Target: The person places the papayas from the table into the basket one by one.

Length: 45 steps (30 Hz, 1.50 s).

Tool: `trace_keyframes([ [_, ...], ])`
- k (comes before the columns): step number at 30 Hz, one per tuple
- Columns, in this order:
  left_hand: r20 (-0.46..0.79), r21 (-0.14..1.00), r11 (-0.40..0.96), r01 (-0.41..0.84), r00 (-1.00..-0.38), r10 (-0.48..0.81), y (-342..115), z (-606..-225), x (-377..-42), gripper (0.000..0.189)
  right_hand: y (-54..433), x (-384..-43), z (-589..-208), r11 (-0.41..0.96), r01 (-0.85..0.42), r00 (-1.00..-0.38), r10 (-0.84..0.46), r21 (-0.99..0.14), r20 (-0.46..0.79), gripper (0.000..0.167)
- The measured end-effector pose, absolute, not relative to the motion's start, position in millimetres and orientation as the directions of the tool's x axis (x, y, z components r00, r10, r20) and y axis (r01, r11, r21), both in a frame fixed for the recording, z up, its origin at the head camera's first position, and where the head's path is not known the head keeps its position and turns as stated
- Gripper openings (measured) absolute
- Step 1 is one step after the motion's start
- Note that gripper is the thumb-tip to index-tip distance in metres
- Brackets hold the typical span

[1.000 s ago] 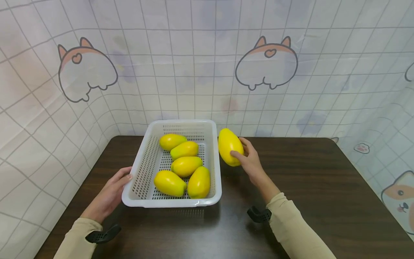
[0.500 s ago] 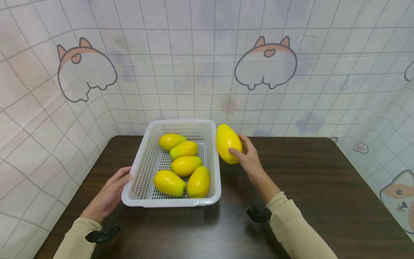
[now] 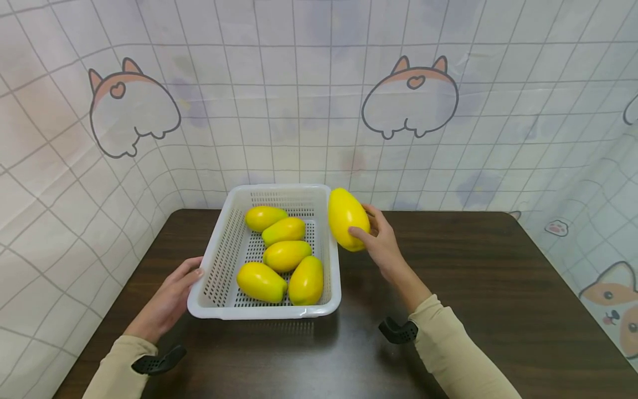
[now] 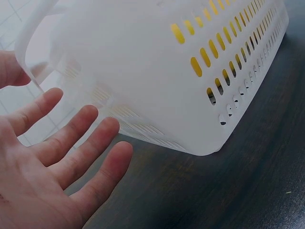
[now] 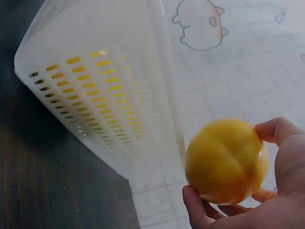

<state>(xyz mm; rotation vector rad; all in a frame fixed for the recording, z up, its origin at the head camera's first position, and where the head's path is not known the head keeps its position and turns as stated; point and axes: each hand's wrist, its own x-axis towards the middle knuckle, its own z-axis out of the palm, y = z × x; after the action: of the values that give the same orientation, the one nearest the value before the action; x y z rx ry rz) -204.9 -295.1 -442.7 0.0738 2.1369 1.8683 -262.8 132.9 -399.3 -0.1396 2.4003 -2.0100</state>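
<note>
A white perforated plastic basket [image 3: 331,282] stands on the table with several yellow mangoes [image 3: 284,256] lying in it. My left hand [image 3: 166,299] holds the basket's left rim, thumb over the edge. Seen from the left wrist, the other fingers [image 4: 107,167] spread out beside the outer wall. Just off the basket's right rim, my right hand [image 3: 384,244] grips another yellow mango [image 3: 346,219], raised to about rim height and tilted. Its rounded, lobed end faces the right wrist camera, with the thumb on one side and the fingers on the other.
The dark wooden table [image 3: 473,288] extends right of the basket and in front of it. A pale grid-patterned cloth [image 3: 309,111] with cartoon corgis hangs behind the table and along its sides. Black wrist mounts [image 3: 399,331] sit at both cuffs.
My right hand has moved slightly left and up with the mango, bringing it to the basket's right rim. The left hand and basket have stayed in place.
</note>
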Motion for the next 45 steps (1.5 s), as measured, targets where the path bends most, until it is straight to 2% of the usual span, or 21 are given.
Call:
trace_keyframes([
  [23,-0.192,0.974,0.161,-0.157,-0.952,0.237,-295.4,-442.5,-205.0,0.044,110.2,-255.8,-385.4,0.168,-0.120,-0.985,-0.141,-0.978,0.097,0.069],
  [45,-0.190,0.975,0.158,-0.155,-0.952,0.240,-294.1,-439.8,-204.6,0.045,89.4,-255.5,-382.1,0.165,-0.113,-0.979,-0.185,-0.980,0.082,0.071],
])
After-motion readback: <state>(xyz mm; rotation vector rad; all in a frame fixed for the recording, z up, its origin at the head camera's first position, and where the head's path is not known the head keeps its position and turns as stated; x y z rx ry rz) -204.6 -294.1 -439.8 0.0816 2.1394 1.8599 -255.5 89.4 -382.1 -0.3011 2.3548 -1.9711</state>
